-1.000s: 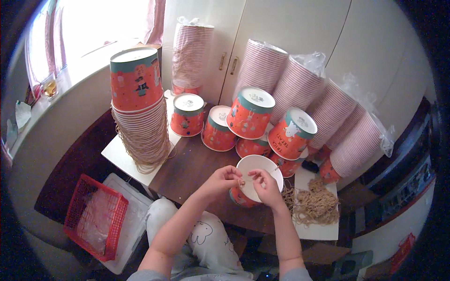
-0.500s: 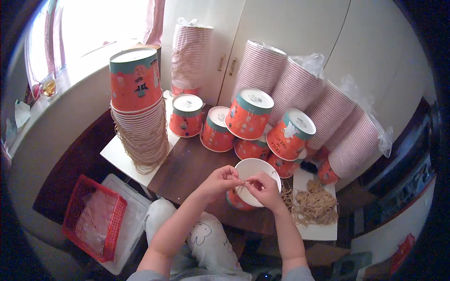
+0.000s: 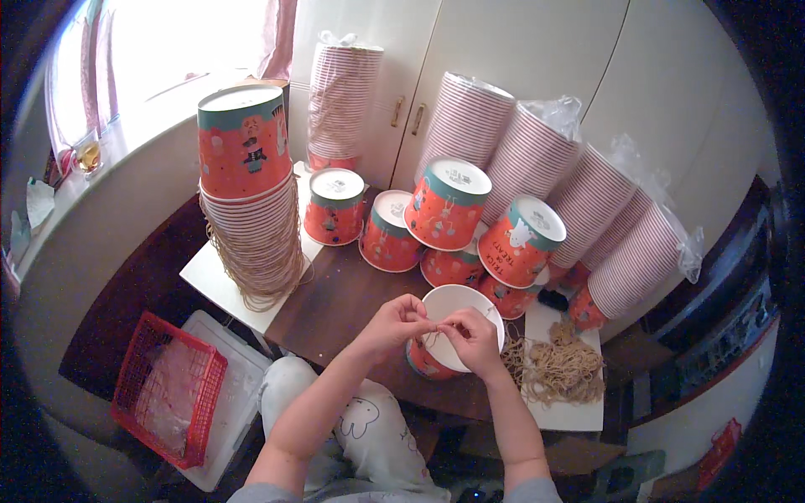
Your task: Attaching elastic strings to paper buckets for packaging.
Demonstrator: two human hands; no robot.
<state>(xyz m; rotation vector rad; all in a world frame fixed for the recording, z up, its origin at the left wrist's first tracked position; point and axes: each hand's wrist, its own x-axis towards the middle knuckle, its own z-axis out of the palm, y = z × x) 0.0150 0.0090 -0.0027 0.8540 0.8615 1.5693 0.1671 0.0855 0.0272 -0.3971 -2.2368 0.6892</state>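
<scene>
An orange paper bucket (image 3: 454, 296) with a white inside stands upright, mouth up, at the table edge in front of me. Over its near rim, my left hand (image 3: 394, 324) and my right hand (image 3: 473, 342) meet, thumbs and fingertips pinched together on a thin tan cord (image 3: 433, 339). Fine details of the cord between the fingertips are too small to make out. To the right of the bucket lies a loose heap of tan cords (image 3: 567, 369).
Upside-down orange buckets (image 3: 448, 205) stand behind the open one. A tall nested stack with cord handles (image 3: 251, 226) rises at left. Bagged bucket stacks (image 3: 537, 159) lean along the cabinet (image 3: 520, 42). A red basket (image 3: 210, 411) sits lower left.
Both hands stay over the bucket's rim, still pinching the cord. Only their fingertips have shifted slightly.
</scene>
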